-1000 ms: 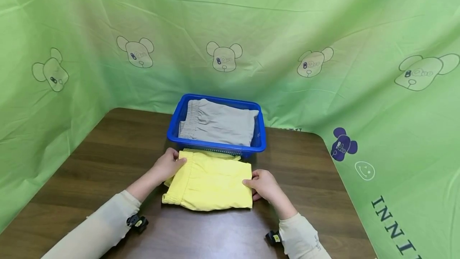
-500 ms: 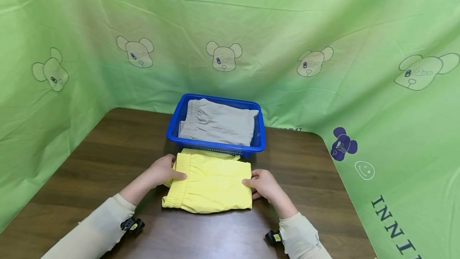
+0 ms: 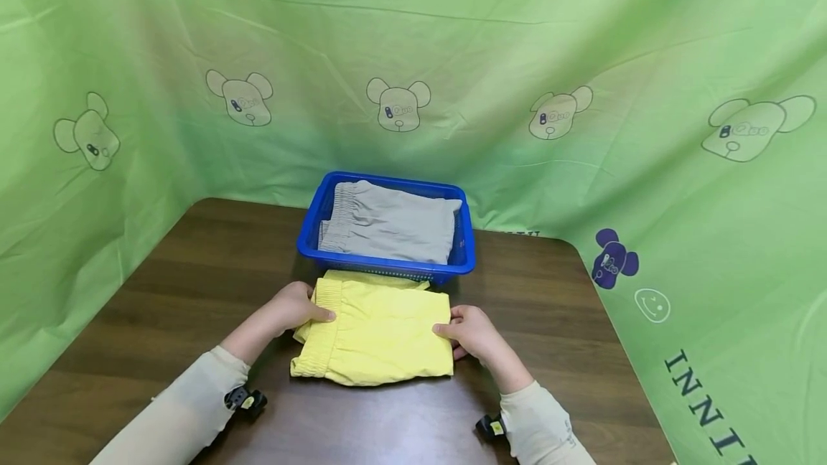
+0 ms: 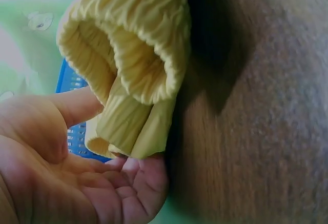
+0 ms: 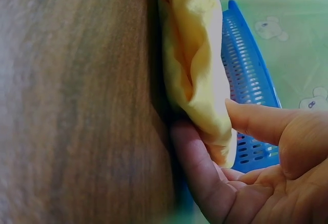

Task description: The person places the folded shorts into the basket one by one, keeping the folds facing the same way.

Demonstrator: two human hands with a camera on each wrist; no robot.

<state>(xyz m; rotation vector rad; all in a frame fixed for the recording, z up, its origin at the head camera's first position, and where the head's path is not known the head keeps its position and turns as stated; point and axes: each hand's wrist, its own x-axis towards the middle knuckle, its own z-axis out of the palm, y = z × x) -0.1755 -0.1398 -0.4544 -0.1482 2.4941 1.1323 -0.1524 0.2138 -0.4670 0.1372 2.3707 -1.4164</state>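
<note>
Folded yellow shorts [image 3: 388, 336] with a gathered elastic waistband lie on the table in front of the basket. My left hand [image 3: 296, 307] grips their waistband side, thumb on top and fingers underneath; the left wrist view shows the open waistband [image 4: 138, 55] and the folded layers between thumb and fingers. At the opposite edge my right hand [image 3: 474, 334] pinches the shorts, thumb above and fingers tucked under the fold [image 5: 200, 80]. Behind, a blue plastic basket [image 3: 388, 262] holds folded grey elastic-waist clothing [image 3: 394, 221].
The brown wooden table [image 3: 555, 364] reaches to a green curtain [image 3: 478, 41] printed with bear heads at the back and sides. The basket stands at the table's far edge, right behind the shorts.
My left hand has slid nearer along the waistband side, its thumb now lower on the shorts. My right hand keeps its grip. The head view has shifted slightly.
</note>
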